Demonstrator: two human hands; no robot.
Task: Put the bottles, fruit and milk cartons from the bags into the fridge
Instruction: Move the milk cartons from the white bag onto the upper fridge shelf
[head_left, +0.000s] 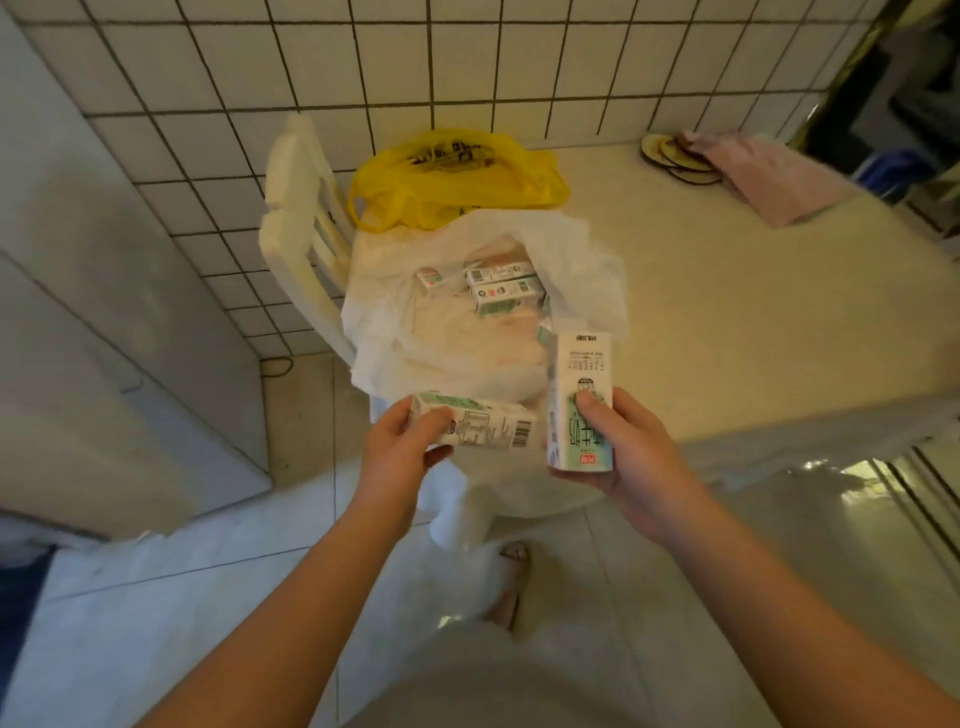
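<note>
My left hand (402, 447) grips a white-and-green milk carton (480, 423) lying sideways. My right hand (621, 447) grips a second milk carton (582, 384) held upright, thumb on its front. Both cartons hover just in front of an open white plastic bag (582, 260) that sits on a white plastic chair (296, 228). Several more milk cartons (504, 293) lie inside the bag. A yellow plastic bag (452, 176) stands behind the white one; its contents are hidden.
A grey-white appliance door (93, 338) fills the left side. To the right runs a cream counter (727, 291) carrying a pink cloth (779, 176) and round coasters (672, 156). Tiled wall behind, pale floor tiles below.
</note>
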